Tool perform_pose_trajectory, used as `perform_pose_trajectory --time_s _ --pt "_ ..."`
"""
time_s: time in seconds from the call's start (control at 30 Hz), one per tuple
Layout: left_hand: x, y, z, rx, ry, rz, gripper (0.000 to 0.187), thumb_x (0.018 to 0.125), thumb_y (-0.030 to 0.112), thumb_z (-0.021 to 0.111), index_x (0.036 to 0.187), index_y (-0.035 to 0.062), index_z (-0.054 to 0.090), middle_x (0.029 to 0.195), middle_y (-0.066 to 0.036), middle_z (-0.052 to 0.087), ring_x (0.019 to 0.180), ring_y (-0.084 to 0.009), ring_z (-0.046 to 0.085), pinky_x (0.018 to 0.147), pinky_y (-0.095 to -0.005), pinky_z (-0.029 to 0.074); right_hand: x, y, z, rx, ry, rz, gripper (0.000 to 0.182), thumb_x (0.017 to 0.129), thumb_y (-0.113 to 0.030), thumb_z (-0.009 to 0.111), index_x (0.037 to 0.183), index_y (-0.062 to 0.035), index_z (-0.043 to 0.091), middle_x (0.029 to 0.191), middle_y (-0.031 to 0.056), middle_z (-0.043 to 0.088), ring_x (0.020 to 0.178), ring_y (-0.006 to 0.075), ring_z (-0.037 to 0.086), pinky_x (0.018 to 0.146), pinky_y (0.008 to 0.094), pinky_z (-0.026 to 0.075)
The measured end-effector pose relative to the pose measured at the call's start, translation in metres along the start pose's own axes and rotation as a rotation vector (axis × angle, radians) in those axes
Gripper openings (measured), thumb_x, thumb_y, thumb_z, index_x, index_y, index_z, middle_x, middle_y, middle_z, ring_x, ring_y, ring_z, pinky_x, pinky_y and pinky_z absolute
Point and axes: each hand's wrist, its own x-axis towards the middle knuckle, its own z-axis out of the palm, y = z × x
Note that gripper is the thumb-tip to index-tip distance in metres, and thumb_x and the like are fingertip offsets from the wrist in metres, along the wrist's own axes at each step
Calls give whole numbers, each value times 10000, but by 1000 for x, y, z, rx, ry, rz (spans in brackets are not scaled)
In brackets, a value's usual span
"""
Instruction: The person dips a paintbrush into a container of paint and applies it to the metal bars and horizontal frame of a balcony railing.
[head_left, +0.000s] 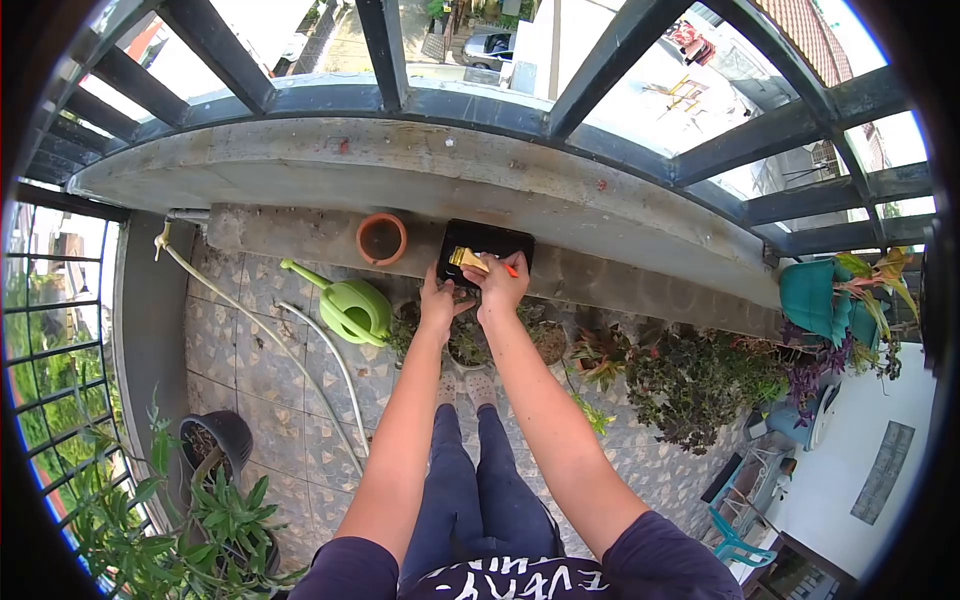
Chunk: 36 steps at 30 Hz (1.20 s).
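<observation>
A flat paintbrush (467,259) with a yellowish head and an orange-red handle end is pinched in my right hand (502,285). The brush head is over a black rectangular container (510,240), which sits on the concrete ledge. At the container's near left corner, my left hand (440,300) grips its edge, with some fingers hidden beneath or behind it. Left of the container on the same ledge stands a round terracotta pot (381,261), its inside dark.
A green watering can (355,310) and a pale hose (250,320) lie on the tiled floor to the left. Potted plants (680,390) line the ledge to the right. Dark metal railing (620,150) rises beyond the low wall (300,160). A black pot (218,440) stands lower left.
</observation>
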Motion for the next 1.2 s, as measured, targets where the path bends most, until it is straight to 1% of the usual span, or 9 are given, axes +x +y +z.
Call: perform_pose_trajectory --time_s 0.27,0.47,0.57,0.67,0.77,0.93,1.03,1.13,1.2 --pt "-4 16 -2 108 -12 -29 523 975 -12 370 1463 157 290 1105 -119 509 788 -168 550 765 -435 610 13 2 -1 38 27 115 295 823 66 576 784 -85 325 799 138 586 634 337 686 537 362 628" --pt "14 -5 -11 80 -1 27 568 937 -51 429 1465 124 319 1162 -112 355 796 -177 552 750 -417 613 18 5 -19 111 7 119 305 823 67 589 799 -96 332 813 137 620 623 323 687 541 365 619" --pt "19 -13 -8 93 64 107 555 917 -67 444 1444 80 349 1015 -93 502 786 -173 542 771 -414 607 13 0 -25 61 -3 53 337 827 57 621 809 -106 328 819 137 627 614 303 688 507 331 591" --pt "17 -16 -4 -34 138 122 556 894 -61 473 1428 39 353 1009 -87 524 774 -160 565 749 -383 585 -2 -13 -27 51 154 -4 313 863 16 619 855 -104 330 763 132 605 569 280 676 451 308 549" --pt "9 -17 -1 -157 126 93 557 911 -26 466 1442 50 316 1045 -85 529 793 -164 581 768 -393 572 -10 -27 -41 118 164 69 294 898 -104 636 915 -88 343 841 175 645 623 250 685 498 281 546" --pt "0 -32 7 -237 129 166 564 983 121 492 1466 84 205 1151 -98 512 828 -198 640 803 -398 547 11 -23 -93 390 222 338 289 949 -287 569 956 2 578 818 127 648 675 213 663 532 252 537" --pt "-11 -37 11 -273 133 241 606 989 221 525 1462 53 185 1201 -133 467 843 -230 659 756 -359 547 21 -17 -131 483 118 442 340 955 -324 551 942 15 574 776 114 639 631 185 632 547 240 526" --pt "-20 -40 11 -196 171 262 613 973 194 554 1458 33 216 1231 -173 473 770 -213 660 667 -332 546 14 -26 -143 557 15 556 368 952 -352 560 953 16 580 730 91 607 568 154 547 516 223 485" --pt "-25 -51 7 -74 206 277 597 973 225 555 1440 8 253 1160 -146 508 759 -199 655 618 -306 529 12 -31 -146 588 30 528 355 948 -351 574 978 3 578 727 85 599 586 156 549 526 228 488"
